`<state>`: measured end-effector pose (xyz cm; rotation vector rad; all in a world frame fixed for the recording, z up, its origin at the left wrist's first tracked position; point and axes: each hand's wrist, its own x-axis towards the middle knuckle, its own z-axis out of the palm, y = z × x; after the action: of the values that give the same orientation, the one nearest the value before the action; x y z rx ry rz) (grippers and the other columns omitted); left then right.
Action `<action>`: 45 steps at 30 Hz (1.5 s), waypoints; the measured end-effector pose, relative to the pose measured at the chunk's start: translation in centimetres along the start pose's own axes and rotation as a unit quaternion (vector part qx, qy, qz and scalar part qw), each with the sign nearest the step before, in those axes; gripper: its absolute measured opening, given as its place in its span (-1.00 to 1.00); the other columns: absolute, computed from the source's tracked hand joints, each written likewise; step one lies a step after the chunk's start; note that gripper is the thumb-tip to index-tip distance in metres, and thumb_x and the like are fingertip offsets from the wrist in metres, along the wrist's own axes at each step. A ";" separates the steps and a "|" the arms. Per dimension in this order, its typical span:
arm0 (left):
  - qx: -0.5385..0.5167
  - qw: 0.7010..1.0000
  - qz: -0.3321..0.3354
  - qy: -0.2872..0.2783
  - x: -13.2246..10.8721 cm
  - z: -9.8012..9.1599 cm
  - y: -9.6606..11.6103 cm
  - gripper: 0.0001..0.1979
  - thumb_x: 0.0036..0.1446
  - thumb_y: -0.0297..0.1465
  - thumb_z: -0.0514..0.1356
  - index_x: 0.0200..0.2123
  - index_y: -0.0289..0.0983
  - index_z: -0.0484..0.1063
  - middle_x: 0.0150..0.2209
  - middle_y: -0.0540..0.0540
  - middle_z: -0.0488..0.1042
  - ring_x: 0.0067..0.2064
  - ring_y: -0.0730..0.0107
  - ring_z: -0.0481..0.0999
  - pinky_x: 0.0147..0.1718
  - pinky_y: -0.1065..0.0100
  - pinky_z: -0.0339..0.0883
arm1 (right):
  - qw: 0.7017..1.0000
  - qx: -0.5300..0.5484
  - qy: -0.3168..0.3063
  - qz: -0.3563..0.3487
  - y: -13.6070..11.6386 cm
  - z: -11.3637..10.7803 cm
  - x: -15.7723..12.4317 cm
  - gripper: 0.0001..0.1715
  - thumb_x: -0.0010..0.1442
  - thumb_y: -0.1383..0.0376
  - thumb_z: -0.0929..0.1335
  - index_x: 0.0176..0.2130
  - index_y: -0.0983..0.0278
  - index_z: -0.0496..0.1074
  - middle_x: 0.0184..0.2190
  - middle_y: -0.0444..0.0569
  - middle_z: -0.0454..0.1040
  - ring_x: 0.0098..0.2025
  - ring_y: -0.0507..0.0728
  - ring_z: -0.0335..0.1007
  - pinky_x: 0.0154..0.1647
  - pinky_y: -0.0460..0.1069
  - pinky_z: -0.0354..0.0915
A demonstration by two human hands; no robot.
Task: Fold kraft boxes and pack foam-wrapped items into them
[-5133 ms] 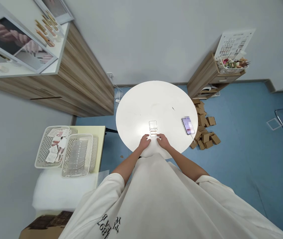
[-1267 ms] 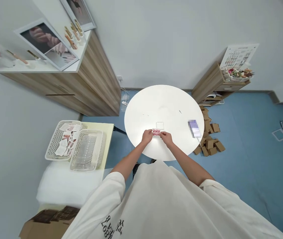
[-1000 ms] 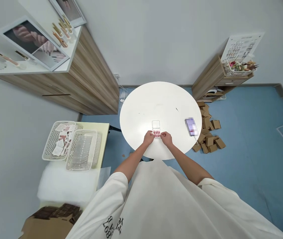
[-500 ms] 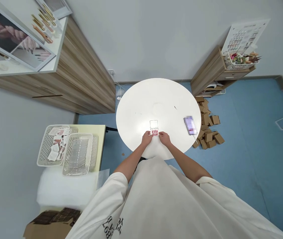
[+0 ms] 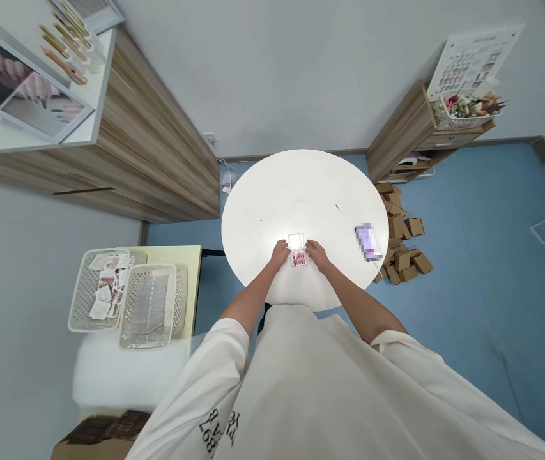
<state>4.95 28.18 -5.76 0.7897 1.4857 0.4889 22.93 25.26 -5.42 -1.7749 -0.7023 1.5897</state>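
Note:
A small clear plastic case (image 5: pixel 298 258) lies on the white oval table with its lid (image 5: pixel 296 241) raised on the far side. Several reddish-pink false nails (image 5: pixel 299 259) sit in rows in its near half. To the left of the lid is my left hand (image 5: pixel 279 253), its fingers stretched forward and slightly apart. On the opposite side my right hand (image 5: pixel 317 254) reaches along the lid's right edge with fingers extended. Whether the fingertips touch the lid is too small to tell.
A purple, pixelated object (image 5: pixel 368 242) lies at the table's (image 5: pixel 301 185) right. A tiny dark item (image 5: pixel 338 207) is farther back. Cardboard boxes (image 5: pixel 402 259) are piled on the floor at right. White baskets (image 5: pixel 148 306) stand on the side table at left, near a wooden cabinet (image 5: pixel 157 147).
Both hands have shifted forward from the case's near half to the sides of its raised lid. Their fingers have come away from the near half. The view has moved slightly.

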 end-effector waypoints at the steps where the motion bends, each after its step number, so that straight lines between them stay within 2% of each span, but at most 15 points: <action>1: -0.009 1.000 -0.012 -0.006 0.0 -0.1 0.2 -0.38 0.05 -0.51 0.19 0.21 -0.22 0.22 0.28 -0.27 0.30 0.21 0.17 0.40 0.10 0.21 0.30 | 1.000 0.007 -0.008 0.003 -0.1 0.0 0.0 -0.26 0.05 0.22 0.38 0.23 0.23 0.34 0.27 0.10 0.34 0.22 0.23 0.33 0.20 0.11 0.28; 10: 0.015 0.999 -0.019 -0.025 -0.2 -0.1 1.0 -0.27 0.03 -0.39 0.26 0.29 -0.24 0.16 0.17 -0.27 0.37 0.06 0.20 0.47 -0.01 0.26 0.33 | 1.000 0.004 -0.015 0.013 -0.6 0.2 -1.1 -0.27 0.14 -0.04 0.37 0.21 0.21 0.35 0.22 0.04 0.37 0.16 0.22 0.36 0.13 0.05 0.28; 13: 0.023 0.999 0.004 -0.033 -0.2 -0.1 1.4 -0.33 0.02 -0.41 0.24 0.24 -0.23 0.25 0.10 -0.22 0.42 0.02 0.23 0.49 -0.04 0.28 0.35 | 1.000 0.009 -0.021 0.017 -1.2 0.2 -1.5 -0.30 0.22 -0.14 0.26 0.19 0.17 0.35 0.21 0.02 0.38 0.13 0.20 0.37 0.09 0.06 0.28; 17: 0.039 0.998 0.040 -0.014 -0.4 -0.1 1.3 -0.42 -0.03 -0.49 0.22 0.13 -0.23 0.37 0.10 -0.20 0.44 0.02 0.24 0.49 -0.04 0.29 0.36 | 0.999 0.011 -0.025 0.025 -1.3 0.0 -1.7 -0.29 0.26 -0.19 0.18 0.18 0.17 0.34 0.21 0.05 0.36 0.12 0.20 0.36 0.12 0.08 0.25; 23: 0.029 0.995 0.088 -0.023 -1.1 -0.8 -0.7 -0.55 -0.05 -0.55 0.21 -0.02 -0.26 0.42 0.06 -0.22 0.49 0.06 0.20 0.49 0.03 0.20 0.37 | 1.000 -0.002 -0.029 -0.012 0.0 -0.4 -2.3 -0.33 0.26 -0.18 0.21 0.10 0.18 0.40 0.18 0.05 0.39 0.12 0.21 0.35 0.15 0.10 0.25; 28: 0.030 0.997 0.068 -0.026 -1.7 -1.3 -2.8 -0.51 -0.01 -0.55 0.19 0.05 -0.27 0.37 0.15 -0.28 0.44 0.11 0.19 0.49 0.06 0.17 0.37 | 0.998 -0.038 -0.040 -0.035 1.1 -0.6 -3.6 -0.37 0.28 -0.15 0.23 0.12 0.16 0.41 0.16 0.02 0.42 0.14 0.21 0.34 0.22 0.13 0.21; 34: 0.096 0.992 0.072 -0.028 -2.5 -1.5 -4.3 -0.47 0.02 -0.57 0.14 0.12 -0.25 0.33 0.19 -0.25 0.42 0.19 0.19 0.43 0.11 0.17 0.33 | 0.991 -0.117 -0.048 -0.045 2.6 -0.7 -4.5 -0.37 0.29 0.02 0.28 0.25 0.19 0.32 0.29 0.04 0.29 0.23 0.21 0.28 0.28 0.11 0.19; 36: 0.144 0.985 0.093 -0.030 -3.2 -1.5 -4.6 -0.45 0.02 -0.57 0.13 0.13 -0.24 0.34 0.19 -0.22 0.42 0.19 0.18 0.43 0.15 0.15 0.31 | 0.983 -0.170 -0.046 -0.047 3.5 -0.6 -4.7 -0.37 0.29 0.10 0.28 0.28 0.22 0.29 0.30 0.08 0.27 0.21 0.22 0.31 0.26 0.12 0.22; 39: 0.221 0.964 0.143 -0.044 -4.5 -1.4 -4.7 -0.45 0.04 -0.57 0.10 0.14 -0.23 0.35 0.19 -0.19 0.41 0.20 0.14 0.41 0.19 0.10 0.28 | 0.959 -0.263 -0.048 -0.096 4.7 -0.6 -5.0 -0.39 0.29 0.19 0.26 0.30 0.21 0.28 0.29 0.09 0.26 0.23 0.23 0.28 0.28 0.13 0.20; 42: 0.294 0.931 0.207 -0.068 -5.9 -1.4 -5.0 -0.46 0.06 -0.58 0.07 0.14 -0.23 0.37 0.25 -0.18 0.34 0.27 0.12 0.32 0.27 0.07 0.19 | 0.918 -0.360 -0.071 -0.150 5.5 -0.4 -5.6 -0.38 0.31 0.25 0.22 0.32 0.24 0.24 0.30 0.10 0.24 0.29 0.23 0.19 0.31 0.15 0.14; 45: 0.362 0.893 0.248 -0.102 -7.0 -1.6 -5.4 -0.45 0.08 -0.58 0.07 0.17 -0.23 0.36 0.34 -0.19 0.22 0.36 0.07 0.18 0.33 0.03 0.08 | 0.875 -0.444 -0.089 -0.169 5.7 -0.3 -6.3 -0.34 0.33 0.27 0.19 0.38 0.26 0.15 0.34 0.11 0.18 0.30 0.28 0.13 0.27 0.18 0.16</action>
<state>2.02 19.70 -4.74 1.7836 1.2505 0.1946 22.30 16.76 -5.64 -1.9245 -1.9549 1.2610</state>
